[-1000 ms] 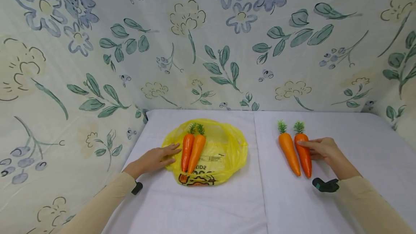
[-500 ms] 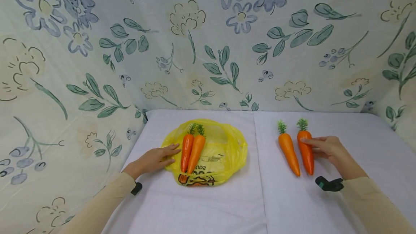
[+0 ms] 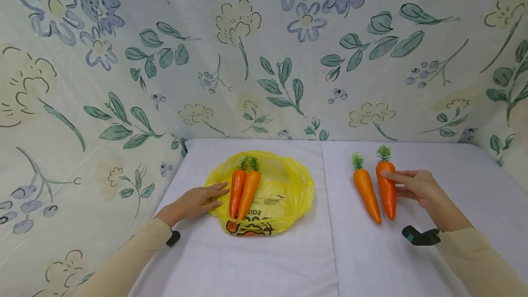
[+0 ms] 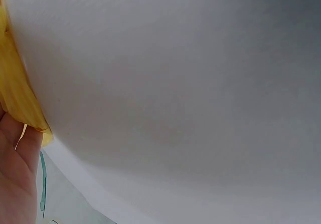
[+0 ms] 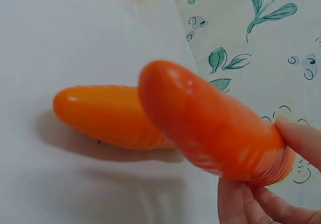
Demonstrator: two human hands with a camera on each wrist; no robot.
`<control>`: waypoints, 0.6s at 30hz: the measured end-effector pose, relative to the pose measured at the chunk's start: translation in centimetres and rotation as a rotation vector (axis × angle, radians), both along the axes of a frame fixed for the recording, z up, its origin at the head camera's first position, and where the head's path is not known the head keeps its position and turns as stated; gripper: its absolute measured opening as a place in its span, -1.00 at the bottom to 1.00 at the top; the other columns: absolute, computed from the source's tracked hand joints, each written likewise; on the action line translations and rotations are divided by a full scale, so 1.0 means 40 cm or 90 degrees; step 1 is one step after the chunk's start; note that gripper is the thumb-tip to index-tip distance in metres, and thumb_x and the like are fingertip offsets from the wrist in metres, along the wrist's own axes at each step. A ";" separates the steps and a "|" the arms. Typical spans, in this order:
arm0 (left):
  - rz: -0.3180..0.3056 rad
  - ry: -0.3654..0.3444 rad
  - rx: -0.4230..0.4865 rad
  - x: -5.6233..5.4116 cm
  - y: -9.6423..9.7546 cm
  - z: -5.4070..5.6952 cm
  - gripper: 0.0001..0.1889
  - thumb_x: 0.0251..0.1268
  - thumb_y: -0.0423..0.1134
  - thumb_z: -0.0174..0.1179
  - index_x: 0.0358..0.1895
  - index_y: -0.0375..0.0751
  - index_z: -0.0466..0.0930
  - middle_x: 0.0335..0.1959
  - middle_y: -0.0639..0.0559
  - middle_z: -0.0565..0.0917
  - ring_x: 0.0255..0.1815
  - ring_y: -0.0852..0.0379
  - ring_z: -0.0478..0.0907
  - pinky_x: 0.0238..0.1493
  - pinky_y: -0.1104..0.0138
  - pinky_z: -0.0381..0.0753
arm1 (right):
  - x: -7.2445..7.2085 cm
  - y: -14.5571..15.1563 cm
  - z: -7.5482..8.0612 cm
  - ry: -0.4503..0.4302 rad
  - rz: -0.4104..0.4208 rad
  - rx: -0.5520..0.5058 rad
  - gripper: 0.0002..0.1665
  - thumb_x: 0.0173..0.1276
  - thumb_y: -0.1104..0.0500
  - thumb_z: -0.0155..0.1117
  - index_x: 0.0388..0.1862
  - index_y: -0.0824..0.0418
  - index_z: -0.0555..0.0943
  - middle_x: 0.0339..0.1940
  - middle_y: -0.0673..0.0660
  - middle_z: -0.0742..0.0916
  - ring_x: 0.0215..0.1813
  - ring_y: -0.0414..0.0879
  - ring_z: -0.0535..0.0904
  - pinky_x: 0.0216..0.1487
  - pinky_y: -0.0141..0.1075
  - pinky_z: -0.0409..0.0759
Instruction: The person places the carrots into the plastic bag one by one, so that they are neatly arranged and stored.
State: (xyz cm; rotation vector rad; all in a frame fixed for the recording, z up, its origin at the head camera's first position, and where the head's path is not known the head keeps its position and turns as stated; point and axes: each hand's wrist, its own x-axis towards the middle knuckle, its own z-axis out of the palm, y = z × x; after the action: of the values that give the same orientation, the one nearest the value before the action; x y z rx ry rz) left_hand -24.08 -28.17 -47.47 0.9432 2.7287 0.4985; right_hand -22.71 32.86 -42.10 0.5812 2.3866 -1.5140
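My right hand [image 3: 418, 188] pinches a red-orange toy carrot [image 3: 387, 191] near its green top. In the right wrist view this held carrot [image 5: 215, 126] is raised off the cloth, its blunt tip towards the camera. Just left of it lies a lighter orange carrot [image 3: 366, 195]. On the left, a yellow plastic bag [image 3: 294, 196] lies spread out with two carrots on it, a redder one [image 3: 237, 194] and an orange one [image 3: 250, 194]. My left hand [image 3: 198, 201] rests on the bag's left edge with its fingers extended; the left wrist view catches the fingers [image 4: 30, 146] against yellow plastic.
A white cloth [image 3: 297, 265] covers the table, with a crease running front to back between the bag and the right-hand carrots. Floral fabric [image 3: 305, 77] hangs behind the table and along its left side.
My right hand has lifted the red-orange carrot off the cloth and moved slightly right and farther back. The left hand, the bag and the other carrots stay where they were.
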 end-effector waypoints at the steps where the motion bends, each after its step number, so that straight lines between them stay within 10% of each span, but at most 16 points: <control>1: -0.001 0.001 0.000 -0.001 -0.001 -0.001 -0.46 0.52 0.02 0.09 0.47 -0.04 0.38 0.55 0.06 0.21 0.55 0.02 0.11 0.46 0.00 0.19 | 0.001 -0.002 0.002 0.003 0.001 -0.001 0.19 0.35 -0.25 0.31 0.45 0.65 0.06 0.37 0.60 0.31 -0.13 0.09 0.66 -0.08 -0.24 0.70; 4: -0.003 0.003 -0.002 -0.002 -0.001 -0.001 -0.46 0.52 0.03 0.09 0.47 -0.04 0.38 0.55 0.06 0.21 0.55 0.02 0.11 0.46 0.00 0.19 | 0.006 -0.009 0.009 0.013 0.002 -0.011 0.17 0.36 -0.23 0.31 0.45 0.65 0.07 0.35 0.61 0.33 -0.32 -0.19 0.65 -0.14 -0.28 0.71; 18: -0.003 0.000 -0.004 -0.006 -0.003 -0.004 -0.46 0.52 0.03 0.09 0.47 -0.03 0.37 0.56 0.06 0.20 0.55 0.02 0.11 0.46 0.01 0.19 | 0.029 -0.054 0.038 0.047 0.040 -0.036 0.15 0.37 -0.18 0.32 0.45 0.66 0.03 0.37 0.62 0.30 -0.29 -0.22 0.67 -0.13 -0.29 0.71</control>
State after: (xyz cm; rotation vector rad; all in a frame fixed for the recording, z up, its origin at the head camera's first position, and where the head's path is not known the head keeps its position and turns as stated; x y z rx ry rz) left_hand -24.33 -28.27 -47.64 0.9480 2.7262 0.4888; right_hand -21.55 30.69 -40.59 0.4415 2.3831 -1.5976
